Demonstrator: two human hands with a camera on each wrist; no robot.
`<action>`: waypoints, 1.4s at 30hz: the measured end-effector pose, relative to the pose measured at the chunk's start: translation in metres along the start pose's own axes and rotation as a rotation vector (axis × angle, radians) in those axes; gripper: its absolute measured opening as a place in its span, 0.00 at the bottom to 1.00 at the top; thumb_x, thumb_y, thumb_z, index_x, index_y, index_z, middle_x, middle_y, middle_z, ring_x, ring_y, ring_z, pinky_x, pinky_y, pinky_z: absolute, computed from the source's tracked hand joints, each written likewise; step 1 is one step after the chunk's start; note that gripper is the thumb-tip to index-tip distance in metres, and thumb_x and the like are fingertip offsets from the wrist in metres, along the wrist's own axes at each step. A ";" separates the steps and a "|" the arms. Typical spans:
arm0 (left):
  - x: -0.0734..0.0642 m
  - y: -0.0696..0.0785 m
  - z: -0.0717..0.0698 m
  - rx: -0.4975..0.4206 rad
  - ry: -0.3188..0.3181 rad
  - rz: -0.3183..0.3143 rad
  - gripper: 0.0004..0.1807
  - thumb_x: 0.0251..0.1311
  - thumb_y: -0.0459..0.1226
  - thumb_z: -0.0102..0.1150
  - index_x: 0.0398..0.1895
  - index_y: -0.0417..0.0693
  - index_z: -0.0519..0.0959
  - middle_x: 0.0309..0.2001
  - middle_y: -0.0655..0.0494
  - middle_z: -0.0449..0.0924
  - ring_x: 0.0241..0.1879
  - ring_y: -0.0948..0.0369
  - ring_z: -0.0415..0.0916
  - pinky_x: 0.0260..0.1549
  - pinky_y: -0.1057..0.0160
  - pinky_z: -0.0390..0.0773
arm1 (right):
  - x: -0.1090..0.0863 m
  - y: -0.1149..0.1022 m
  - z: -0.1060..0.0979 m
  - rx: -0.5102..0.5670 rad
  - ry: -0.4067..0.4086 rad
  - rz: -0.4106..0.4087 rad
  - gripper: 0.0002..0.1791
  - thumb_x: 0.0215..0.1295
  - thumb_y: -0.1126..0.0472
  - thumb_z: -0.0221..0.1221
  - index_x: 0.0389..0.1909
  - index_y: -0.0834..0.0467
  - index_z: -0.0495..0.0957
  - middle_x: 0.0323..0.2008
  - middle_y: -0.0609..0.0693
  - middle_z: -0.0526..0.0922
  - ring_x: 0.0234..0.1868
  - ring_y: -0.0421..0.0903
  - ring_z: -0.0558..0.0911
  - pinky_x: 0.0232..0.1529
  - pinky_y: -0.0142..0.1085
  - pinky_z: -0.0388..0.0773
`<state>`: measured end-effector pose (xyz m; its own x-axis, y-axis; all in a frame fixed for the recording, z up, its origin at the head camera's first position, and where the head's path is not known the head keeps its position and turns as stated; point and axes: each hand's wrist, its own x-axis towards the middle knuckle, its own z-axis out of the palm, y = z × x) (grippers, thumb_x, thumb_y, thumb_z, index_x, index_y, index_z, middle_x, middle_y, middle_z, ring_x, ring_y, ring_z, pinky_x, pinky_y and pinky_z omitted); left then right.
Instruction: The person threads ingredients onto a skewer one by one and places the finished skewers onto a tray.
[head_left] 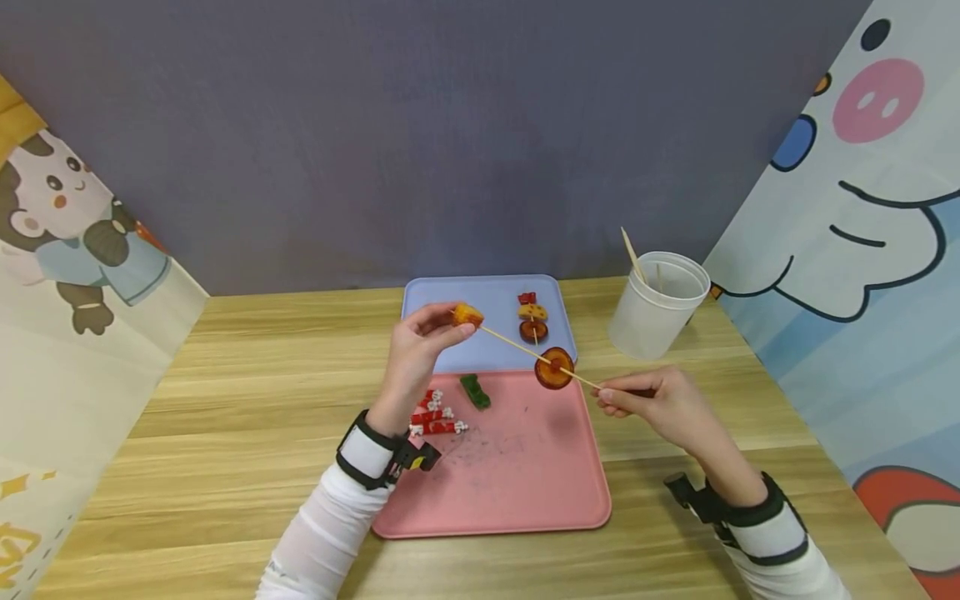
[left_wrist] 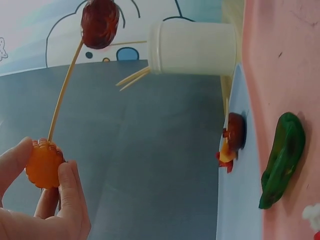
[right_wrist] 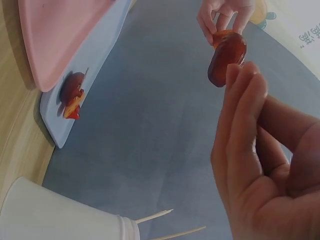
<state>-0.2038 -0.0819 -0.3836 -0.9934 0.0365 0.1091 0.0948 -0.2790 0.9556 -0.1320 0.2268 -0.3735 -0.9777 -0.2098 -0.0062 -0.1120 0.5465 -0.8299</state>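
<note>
My right hand (head_left: 660, 404) pinches the lower end of a wooden skewer (head_left: 512, 342) between thumb and fingers. Partway along that skewer sits a round, brown-rimmed slice (head_left: 553, 368) with an orange face. At the far end, my left hand (head_left: 423, 337) pinches an orange piece with a scalloped edge (left_wrist: 44, 164), like a toy corn slice, and the stick runs into it. Both hands hold the skewer raised, tilted above the trays. Below, on the pink tray (head_left: 525, 492), lie a green pepper-like piece (head_left: 475, 392) and several red-and-white pieces (head_left: 438, 427), partly hidden by the left wrist.
A blue tray (head_left: 465, 358) behind the pink one bears a finished-looking skewer (head_left: 533, 312) with red, yellow and brown pieces. At the back right stands a white cup (head_left: 652, 312) with wooden sticks (head_left: 632, 254) in it. A grey panel (head_left: 450, 150) borders the table's back.
</note>
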 end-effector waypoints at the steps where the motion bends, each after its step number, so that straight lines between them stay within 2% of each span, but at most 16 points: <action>1: 0.000 -0.001 0.001 0.001 0.001 0.002 0.17 0.50 0.27 0.67 0.45 0.37 0.79 0.38 0.57 0.82 0.39 0.61 0.79 0.38 0.69 0.79 | 0.000 0.000 0.000 0.010 -0.005 0.003 0.15 0.60 0.56 0.63 0.41 0.63 0.85 0.30 0.53 0.87 0.30 0.38 0.85 0.34 0.34 0.82; 7: -0.002 -0.005 0.006 -0.015 -0.017 -0.014 0.10 0.49 0.27 0.68 0.34 0.44 0.80 0.39 0.56 0.83 0.39 0.62 0.79 0.39 0.68 0.79 | 0.001 0.001 0.002 0.015 -0.016 0.016 0.16 0.61 0.56 0.63 0.41 0.64 0.84 0.30 0.53 0.87 0.30 0.41 0.86 0.33 0.31 0.82; 12: -0.004 -0.008 0.011 0.002 -0.028 -0.049 0.11 0.48 0.29 0.69 0.35 0.44 0.80 0.38 0.56 0.83 0.38 0.61 0.81 0.41 0.66 0.80 | 0.001 0.000 0.004 0.008 -0.015 0.015 0.15 0.61 0.57 0.62 0.42 0.65 0.84 0.30 0.54 0.87 0.31 0.43 0.86 0.33 0.31 0.82; 17: -0.006 -0.010 0.015 0.015 -0.037 -0.042 0.10 0.48 0.29 0.70 0.34 0.43 0.81 0.40 0.56 0.83 0.40 0.61 0.81 0.41 0.66 0.80 | 0.001 0.000 0.004 0.006 -0.014 0.006 0.15 0.61 0.57 0.62 0.41 0.65 0.84 0.30 0.54 0.87 0.32 0.48 0.87 0.32 0.31 0.82; 21: -0.008 -0.010 0.016 0.008 -0.031 -0.043 0.09 0.48 0.29 0.69 0.33 0.43 0.81 0.42 0.54 0.83 0.41 0.60 0.81 0.41 0.67 0.80 | 0.000 -0.001 0.004 0.009 -0.011 0.009 0.15 0.61 0.57 0.62 0.41 0.65 0.84 0.30 0.54 0.87 0.30 0.43 0.86 0.33 0.31 0.82; 24: -0.008 -0.010 0.017 0.002 -0.033 -0.058 0.10 0.48 0.28 0.69 0.34 0.41 0.80 0.42 0.54 0.83 0.41 0.60 0.81 0.41 0.67 0.80 | 0.000 -0.002 0.005 0.012 -0.011 0.010 0.15 0.60 0.57 0.63 0.41 0.65 0.84 0.30 0.54 0.87 0.30 0.40 0.86 0.33 0.31 0.82; 32: -0.012 -0.016 0.025 0.047 -0.073 -0.112 0.18 0.47 0.31 0.71 0.44 0.39 0.81 0.40 0.53 0.84 0.41 0.59 0.82 0.43 0.65 0.80 | 0.000 -0.002 0.009 0.025 -0.013 0.001 0.14 0.60 0.59 0.63 0.41 0.65 0.84 0.30 0.55 0.87 0.29 0.40 0.86 0.32 0.31 0.82; 42: -0.015 -0.021 0.031 0.070 -0.078 -0.138 0.19 0.47 0.34 0.72 0.45 0.42 0.81 0.42 0.51 0.83 0.44 0.59 0.81 0.44 0.64 0.80 | 0.001 0.000 0.010 0.034 -0.006 -0.027 0.13 0.60 0.60 0.63 0.40 0.66 0.84 0.30 0.55 0.87 0.28 0.39 0.86 0.31 0.31 0.82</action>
<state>-0.1884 -0.0471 -0.3968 -0.9894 0.1452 -0.0061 -0.0352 -0.1986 0.9794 -0.1310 0.2186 -0.3788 -0.9732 -0.2294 0.0135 -0.1325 0.5125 -0.8484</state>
